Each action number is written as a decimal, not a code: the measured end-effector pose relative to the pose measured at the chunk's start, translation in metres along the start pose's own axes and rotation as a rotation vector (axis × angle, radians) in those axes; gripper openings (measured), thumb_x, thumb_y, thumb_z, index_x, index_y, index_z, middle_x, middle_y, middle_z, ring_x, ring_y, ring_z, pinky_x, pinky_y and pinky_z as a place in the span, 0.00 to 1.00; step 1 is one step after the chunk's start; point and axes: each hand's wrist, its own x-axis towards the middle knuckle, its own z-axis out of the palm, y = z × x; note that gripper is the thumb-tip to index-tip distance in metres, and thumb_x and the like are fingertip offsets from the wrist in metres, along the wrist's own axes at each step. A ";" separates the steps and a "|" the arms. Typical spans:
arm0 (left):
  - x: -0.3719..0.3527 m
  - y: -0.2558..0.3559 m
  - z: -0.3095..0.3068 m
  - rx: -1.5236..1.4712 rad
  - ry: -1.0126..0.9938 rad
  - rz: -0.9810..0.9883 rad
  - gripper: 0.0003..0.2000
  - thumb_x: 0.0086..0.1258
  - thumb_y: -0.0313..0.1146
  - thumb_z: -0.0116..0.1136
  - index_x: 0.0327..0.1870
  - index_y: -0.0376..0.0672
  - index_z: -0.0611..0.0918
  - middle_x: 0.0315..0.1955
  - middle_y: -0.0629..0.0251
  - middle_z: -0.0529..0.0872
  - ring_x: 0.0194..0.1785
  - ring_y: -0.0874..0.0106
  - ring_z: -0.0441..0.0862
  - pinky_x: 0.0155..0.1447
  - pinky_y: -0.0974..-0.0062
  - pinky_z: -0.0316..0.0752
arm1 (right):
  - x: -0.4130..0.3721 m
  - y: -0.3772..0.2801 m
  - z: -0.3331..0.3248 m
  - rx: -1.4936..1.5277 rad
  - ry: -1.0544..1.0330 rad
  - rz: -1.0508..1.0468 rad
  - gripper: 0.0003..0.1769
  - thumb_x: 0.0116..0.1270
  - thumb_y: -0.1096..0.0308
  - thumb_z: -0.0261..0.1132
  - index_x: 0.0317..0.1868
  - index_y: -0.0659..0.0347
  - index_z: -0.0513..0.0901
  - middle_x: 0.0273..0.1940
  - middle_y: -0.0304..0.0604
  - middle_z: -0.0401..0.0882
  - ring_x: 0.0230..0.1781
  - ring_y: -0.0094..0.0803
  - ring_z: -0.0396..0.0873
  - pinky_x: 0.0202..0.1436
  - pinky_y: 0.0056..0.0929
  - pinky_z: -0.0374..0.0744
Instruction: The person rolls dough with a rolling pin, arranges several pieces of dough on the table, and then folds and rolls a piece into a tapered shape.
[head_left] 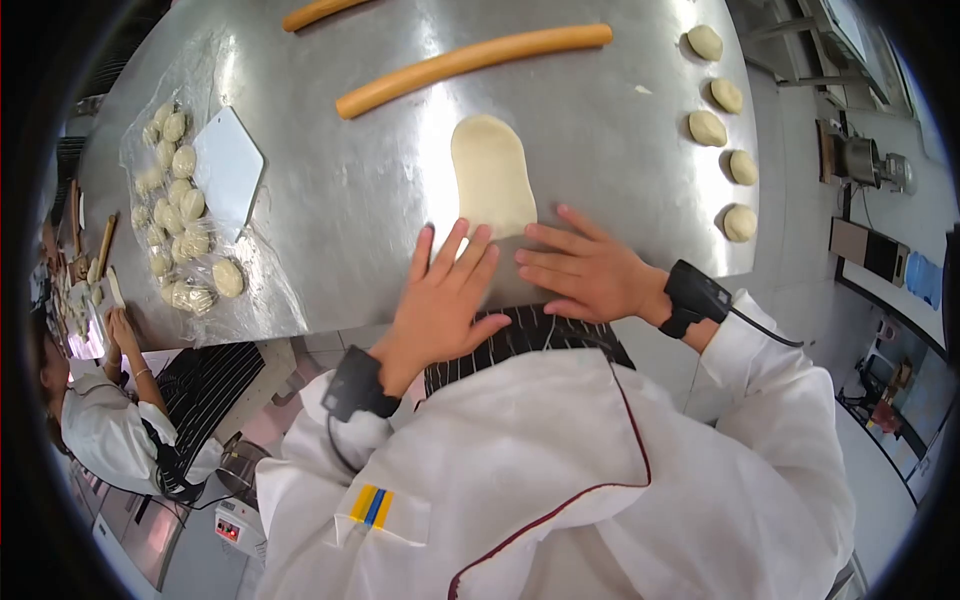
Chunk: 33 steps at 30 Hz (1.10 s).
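A flat, elongated sheet of dough (492,165) lies on the steel table (360,190), its near end toward me. My left hand (445,300) is open, fingers spread, with the fingertips at the near left edge of the dough. On the other side, my right hand (588,268) is open too, its fingers pointing left and the tips by the near right edge. Beyond the dough lies a wooden rolling pin (475,66), set slightly aslant. Neither hand grips anything.
Several dough balls (707,128) line the table's right side. At left, plastic wrap (265,285) covers more dough balls (180,195), beside a white scraper (228,170). A second rolling pin (322,12) lies farther back. Another person (110,410) works at the far left.
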 end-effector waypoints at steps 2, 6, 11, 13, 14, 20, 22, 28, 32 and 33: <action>0.022 -0.022 -0.008 -0.180 0.321 -0.088 0.27 0.66 0.39 0.62 0.65 0.38 0.74 0.66 0.46 0.72 0.69 0.48 0.68 0.71 0.51 0.61 | 0.028 0.027 -0.011 0.099 0.200 0.211 0.22 0.66 0.61 0.67 0.58 0.60 0.81 0.60 0.45 0.78 0.62 0.42 0.75 0.66 0.46 0.71; 0.099 -0.070 -0.013 -0.273 0.650 -0.204 0.20 0.65 0.23 0.63 0.59 0.36 0.79 0.47 0.54 0.81 0.44 0.63 0.82 0.47 0.71 0.79 | 0.096 0.067 -0.009 0.285 0.461 0.545 0.17 0.62 0.71 0.70 0.52 0.63 0.84 0.44 0.45 0.82 0.41 0.40 0.82 0.44 0.33 0.81; 0.110 -0.073 -0.011 -0.361 0.608 -0.228 0.08 0.63 0.25 0.67 0.42 0.37 0.86 0.36 0.61 0.84 0.34 0.71 0.84 0.40 0.76 0.79 | 0.104 0.073 0.002 0.186 0.509 0.543 0.10 0.59 0.70 0.66 0.41 0.59 0.88 0.37 0.46 0.82 0.39 0.46 0.81 0.44 0.40 0.81; 0.113 -0.067 -0.015 -0.435 0.595 -0.294 0.06 0.63 0.24 0.67 0.41 0.37 0.86 0.36 0.61 0.84 0.35 0.71 0.84 0.39 0.76 0.79 | 0.104 0.072 -0.001 0.195 0.504 0.554 0.10 0.60 0.71 0.68 0.42 0.62 0.87 0.37 0.47 0.82 0.36 0.43 0.82 0.41 0.36 0.81; 0.115 -0.065 -0.017 -0.509 0.589 -0.358 0.05 0.64 0.24 0.66 0.39 0.37 0.86 0.37 0.62 0.84 0.35 0.71 0.84 0.39 0.76 0.79 | 0.104 0.071 -0.003 0.196 0.499 0.562 0.10 0.61 0.72 0.69 0.43 0.64 0.87 0.36 0.47 0.81 0.34 0.40 0.82 0.38 0.31 0.80; 0.122 -0.070 -0.015 -0.090 0.570 -0.176 0.08 0.58 0.23 0.67 0.39 0.38 0.86 0.37 0.62 0.85 0.37 0.64 0.84 0.41 0.71 0.80 | 0.108 0.074 0.001 -0.133 0.491 0.481 0.08 0.56 0.68 0.67 0.36 0.56 0.87 0.37 0.42 0.82 0.35 0.42 0.81 0.40 0.41 0.81; 0.114 -0.063 -0.006 -0.051 0.602 -0.136 0.10 0.56 0.23 0.66 0.40 0.37 0.85 0.38 0.59 0.84 0.41 0.61 0.83 0.45 0.68 0.79 | 0.100 0.071 0.014 -0.163 0.522 0.423 0.10 0.55 0.67 0.67 0.39 0.58 0.86 0.39 0.42 0.82 0.37 0.40 0.80 0.42 0.42 0.81; 0.089 -0.013 0.012 0.152 0.555 -0.145 0.21 0.53 0.21 0.58 0.51 0.28 0.81 0.51 0.45 0.81 0.57 0.49 0.77 0.64 0.59 0.73 | 0.082 0.024 0.028 -0.331 0.517 0.358 0.19 0.53 0.72 0.64 0.48 0.68 0.82 0.46 0.48 0.80 0.49 0.42 0.78 0.54 0.41 0.78; 0.083 -0.022 0.002 -0.086 0.614 -0.164 0.17 0.54 0.20 0.53 0.46 0.29 0.83 0.51 0.48 0.83 0.57 0.53 0.78 0.63 0.62 0.74 | 0.074 0.044 0.022 -0.045 0.581 0.274 0.18 0.58 0.76 0.62 0.49 0.70 0.82 0.49 0.52 0.80 0.52 0.46 0.79 0.56 0.39 0.78; 0.081 -0.028 -0.002 -0.319 0.634 -0.179 0.18 0.54 0.19 0.52 0.47 0.30 0.83 0.50 0.49 0.83 0.56 0.53 0.78 0.62 0.62 0.74 | 0.077 0.046 0.013 -0.053 0.585 0.265 0.18 0.58 0.76 0.62 0.49 0.70 0.82 0.49 0.52 0.80 0.52 0.46 0.79 0.56 0.39 0.78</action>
